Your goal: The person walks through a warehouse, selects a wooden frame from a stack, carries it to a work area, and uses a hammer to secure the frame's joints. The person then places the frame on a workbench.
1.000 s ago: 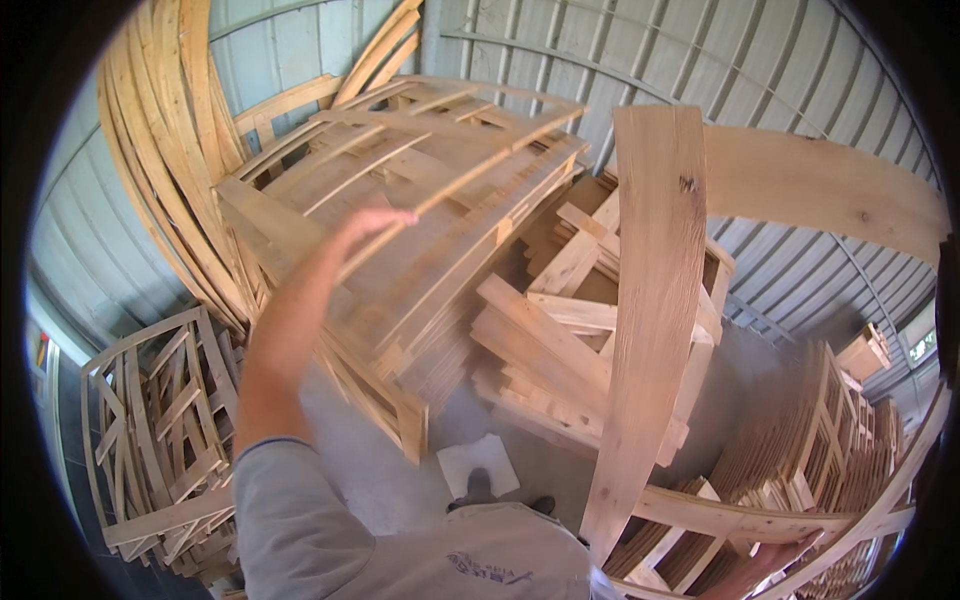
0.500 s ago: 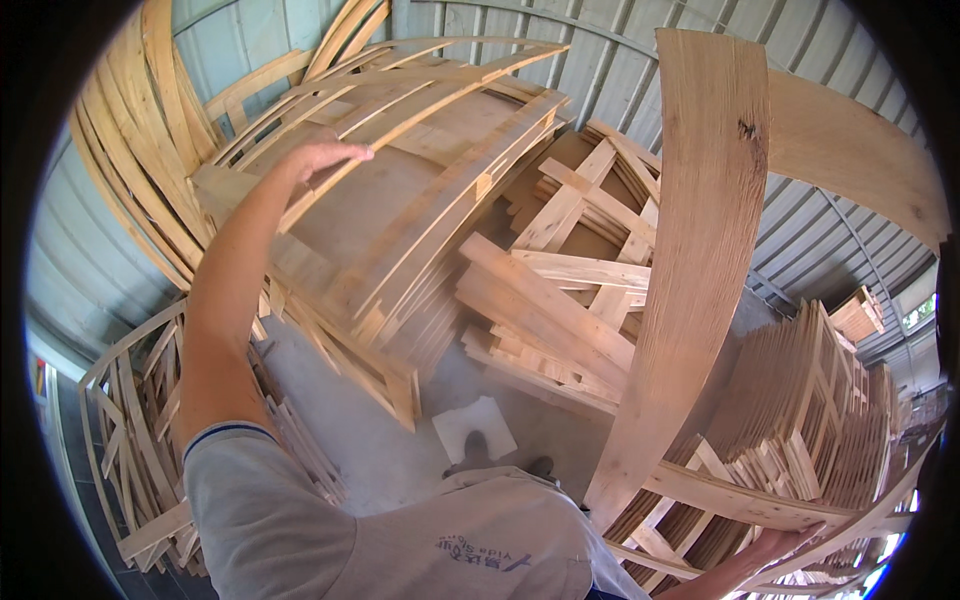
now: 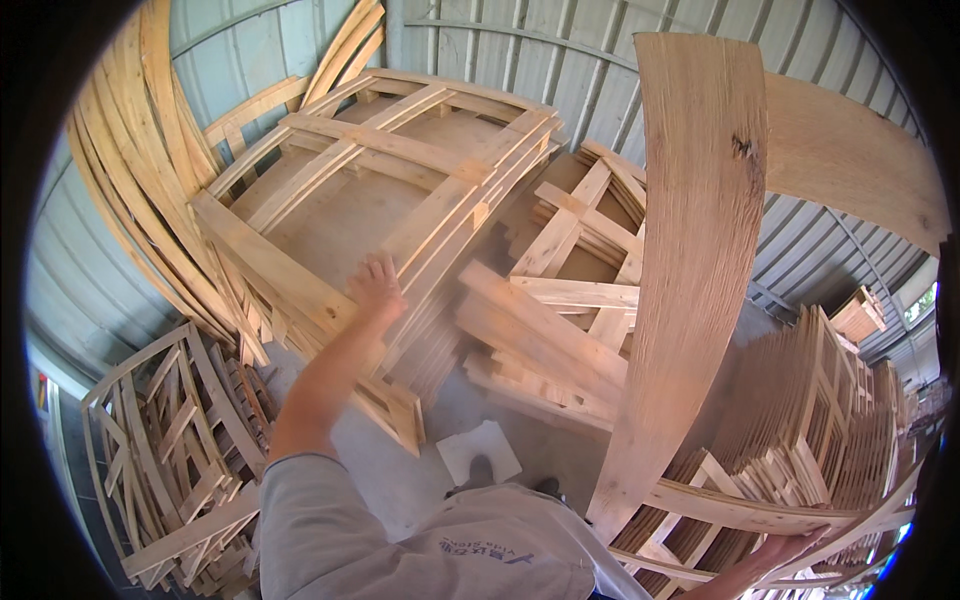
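My left hand (image 3: pixel 376 288) is open, fingers spread, over the near right corner of a slatted wooden frame (image 3: pixel 262 262). That frame lies flat on top of a stack of similar frames. Whether the palm touches the wood I cannot tell. At the lower right my right hand (image 3: pixel 790 545) is closed around a rail of another wooden frame (image 3: pixel 700 250), which stands on edge at my right side. Its broad, rough-grained board with a dark knot rises tall in front of me; the fingers are partly hidden behind the rail.
Long curved strips (image 3: pixel 130 170) lean on the metal wall at left. A pile of slatted frames (image 3: pixel 160 430) stands at lower left. Crossed planks (image 3: pixel 570 205) are stacked ahead, more frames (image 3: pixel 800 430) at right. A white sheet (image 3: pixel 480 452) lies by my feet.
The frame whose edge was raised under my left hand now lies flat on the stack. My left hand has let go and come nearer and to the right. The right hand stays.
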`<control>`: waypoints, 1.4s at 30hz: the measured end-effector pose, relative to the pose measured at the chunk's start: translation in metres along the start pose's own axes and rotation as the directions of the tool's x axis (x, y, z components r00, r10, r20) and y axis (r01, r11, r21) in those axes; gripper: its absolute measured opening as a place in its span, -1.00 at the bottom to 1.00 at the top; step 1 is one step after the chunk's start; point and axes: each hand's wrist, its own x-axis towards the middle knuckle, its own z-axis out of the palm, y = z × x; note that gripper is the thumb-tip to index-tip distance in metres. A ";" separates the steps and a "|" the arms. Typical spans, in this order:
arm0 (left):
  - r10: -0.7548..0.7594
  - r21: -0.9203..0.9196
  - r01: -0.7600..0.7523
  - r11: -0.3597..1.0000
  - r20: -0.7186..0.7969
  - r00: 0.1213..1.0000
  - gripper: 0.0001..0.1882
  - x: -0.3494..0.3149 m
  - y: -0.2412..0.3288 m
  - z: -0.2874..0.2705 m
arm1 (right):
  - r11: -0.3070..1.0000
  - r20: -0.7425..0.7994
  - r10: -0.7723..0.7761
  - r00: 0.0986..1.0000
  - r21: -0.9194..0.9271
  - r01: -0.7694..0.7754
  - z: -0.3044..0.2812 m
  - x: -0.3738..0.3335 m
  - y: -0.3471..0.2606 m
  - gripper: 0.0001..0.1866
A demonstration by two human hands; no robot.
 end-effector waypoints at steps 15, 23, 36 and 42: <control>0.167 -0.029 -0.169 0.985 -0.057 0.984 -0.72 0.045 -0.057 -0.114 | 0.998 0.020 0.058 0.998 0.018 -0.058 -0.012 0.024 0.003 -0.41; 0.176 0.073 -0.165 0.984 -0.192 0.966 -0.76 0.051 -0.135 -0.248 | 0.995 0.137 -0.051 0.989 -0.083 0.062 -0.023 0.046 0.015 -0.42; 0.235 0.068 -0.234 0.970 0.002 0.972 -0.65 0.033 -0.102 -0.177 | 0.994 0.213 0.083 0.974 0.058 -0.097 -0.050 0.076 0.003 -0.52; 0.226 -0.323 -0.292 0.900 -0.225 0.948 -0.61 -0.003 -0.048 -0.156 | 0.986 0.414 0.095 0.905 0.086 -0.143 -0.054 0.076 0.002 -0.60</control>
